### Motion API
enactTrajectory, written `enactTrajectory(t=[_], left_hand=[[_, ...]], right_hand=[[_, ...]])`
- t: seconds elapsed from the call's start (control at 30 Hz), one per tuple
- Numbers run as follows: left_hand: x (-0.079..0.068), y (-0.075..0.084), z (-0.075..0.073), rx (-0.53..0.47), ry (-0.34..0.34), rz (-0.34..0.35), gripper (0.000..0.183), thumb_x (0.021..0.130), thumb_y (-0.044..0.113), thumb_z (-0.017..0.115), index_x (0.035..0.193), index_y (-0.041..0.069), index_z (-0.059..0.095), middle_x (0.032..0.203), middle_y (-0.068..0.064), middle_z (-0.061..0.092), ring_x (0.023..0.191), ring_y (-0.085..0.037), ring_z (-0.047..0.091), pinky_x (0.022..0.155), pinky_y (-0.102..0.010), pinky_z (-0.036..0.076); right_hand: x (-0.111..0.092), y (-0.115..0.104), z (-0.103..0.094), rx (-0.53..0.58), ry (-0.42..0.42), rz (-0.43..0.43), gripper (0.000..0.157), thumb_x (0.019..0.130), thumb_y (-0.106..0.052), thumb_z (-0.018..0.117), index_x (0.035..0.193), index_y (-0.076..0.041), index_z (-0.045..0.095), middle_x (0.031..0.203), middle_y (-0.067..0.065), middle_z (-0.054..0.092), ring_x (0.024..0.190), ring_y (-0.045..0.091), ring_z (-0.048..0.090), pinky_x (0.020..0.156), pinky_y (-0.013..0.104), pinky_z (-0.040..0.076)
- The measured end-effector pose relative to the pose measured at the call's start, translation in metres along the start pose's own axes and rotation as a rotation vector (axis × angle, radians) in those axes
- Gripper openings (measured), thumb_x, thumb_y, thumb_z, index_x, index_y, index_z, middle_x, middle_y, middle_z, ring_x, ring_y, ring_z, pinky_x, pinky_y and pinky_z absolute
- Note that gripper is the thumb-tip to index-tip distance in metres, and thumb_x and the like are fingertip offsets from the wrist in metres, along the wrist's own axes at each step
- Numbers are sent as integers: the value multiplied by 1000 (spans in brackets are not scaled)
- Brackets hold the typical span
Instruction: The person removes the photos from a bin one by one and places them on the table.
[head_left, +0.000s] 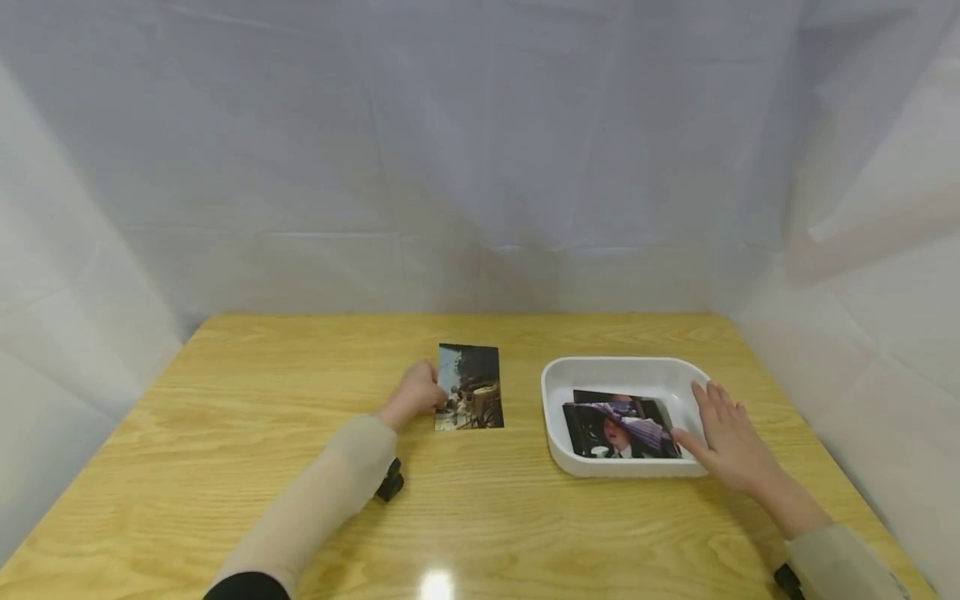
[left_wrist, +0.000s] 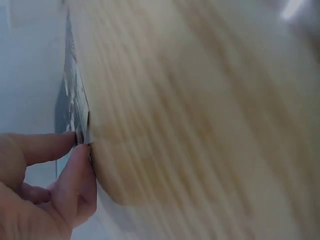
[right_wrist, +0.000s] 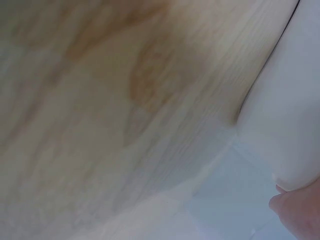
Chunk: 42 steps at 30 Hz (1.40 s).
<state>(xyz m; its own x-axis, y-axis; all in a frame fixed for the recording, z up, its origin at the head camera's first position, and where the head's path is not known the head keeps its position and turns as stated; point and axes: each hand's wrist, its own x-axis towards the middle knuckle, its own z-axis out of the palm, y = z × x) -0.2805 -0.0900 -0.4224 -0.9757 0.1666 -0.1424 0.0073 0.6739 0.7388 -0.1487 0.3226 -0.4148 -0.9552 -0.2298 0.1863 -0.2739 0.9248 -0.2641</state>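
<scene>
My left hand [head_left: 416,392] pinches the left edge of a photo [head_left: 474,387] left of the tray, between thumb and fingers. In the left wrist view that photo [left_wrist: 75,95] appears nearly edge-on at the fingertips. A white plastic tray [head_left: 637,468] with rounded corners sits right of centre. Inside it lie a few photos [head_left: 637,437], the top one showing a large purple hat. At the tray's right side rests my right hand [head_left: 731,442], fingers extended along the rim. The right wrist view catches only part of this hand [right_wrist: 302,210] beside the tray wall [right_wrist: 290,115].
The wooden table [head_left: 225,467] ends at a straight back edge. White sheeting [head_left: 480,150] hangs behind it and along both sides. A small black device [head_left: 390,482] is at the left wrist.
</scene>
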Motion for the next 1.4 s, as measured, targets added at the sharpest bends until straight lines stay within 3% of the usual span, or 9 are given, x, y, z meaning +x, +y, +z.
enactTrajectory(t=[0.1,0.2,0.37,0.5,0.6,0.8,0.97,1.1,1.4], left_hand=[[0,3,-1,198,1,68,38,68,-9,57,52,12,29,50,0,28,43,-13,31,40,-23,30],[0,7,-1,301,-11,77,31,70,-6,59,56,10,37,55,-1,36,49,-15,34,43,-24,32],[-4,13,-2,368,-36,66,6,74,-4,59,74,0,54,66,-8,49,56,-19,41,48,-28,35],[-4,14,-2,396,-24,120,19,75,-5,56,94,-6,58,79,-13,57,62,-21,44,52,-30,36],[-4,14,-1,395,-22,125,8,75,-6,55,82,-3,58,72,-11,55,57,-19,42,49,-29,35],[-4,16,0,365,-21,86,26,77,4,64,60,8,45,53,-1,38,46,-13,33,44,-26,32],[1,26,-1,265,5,105,20,78,15,67,80,4,52,68,-3,46,55,-15,41,51,-29,37],[3,37,-1,143,5,179,39,78,20,68,106,-2,54,89,-8,55,77,-20,52,67,-34,44],[5,55,9,-63,-2,308,45,77,17,69,115,0,53,107,-16,57,95,-24,55,79,-35,45]], right_hand=[[0,0,0,-4,4,4,76,91,-41,43,137,9,7,135,38,9,127,44,4,99,57,3],[-1,0,-1,-6,1,7,77,91,-41,42,137,9,7,136,38,9,127,44,3,98,58,5],[-1,0,0,-7,-3,9,77,91,-41,42,137,9,6,136,38,9,127,45,3,97,59,6],[-1,0,0,-13,10,6,76,91,-40,42,137,9,7,135,38,10,126,46,5,97,59,7],[0,0,0,-9,14,1,76,91,-40,42,137,9,7,135,39,11,126,46,5,97,59,6],[1,0,1,3,-1,6,76,91,-40,42,137,9,7,135,38,10,126,46,4,98,58,3],[1,1,2,-11,1,8,76,91,-40,42,137,9,7,135,38,11,126,46,7,97,59,7],[0,1,2,-14,10,7,75,91,-40,42,137,9,8,134,39,12,125,47,8,97,59,7],[0,2,3,-9,23,5,75,91,-40,43,137,9,9,135,38,12,127,45,6,97,59,8]])
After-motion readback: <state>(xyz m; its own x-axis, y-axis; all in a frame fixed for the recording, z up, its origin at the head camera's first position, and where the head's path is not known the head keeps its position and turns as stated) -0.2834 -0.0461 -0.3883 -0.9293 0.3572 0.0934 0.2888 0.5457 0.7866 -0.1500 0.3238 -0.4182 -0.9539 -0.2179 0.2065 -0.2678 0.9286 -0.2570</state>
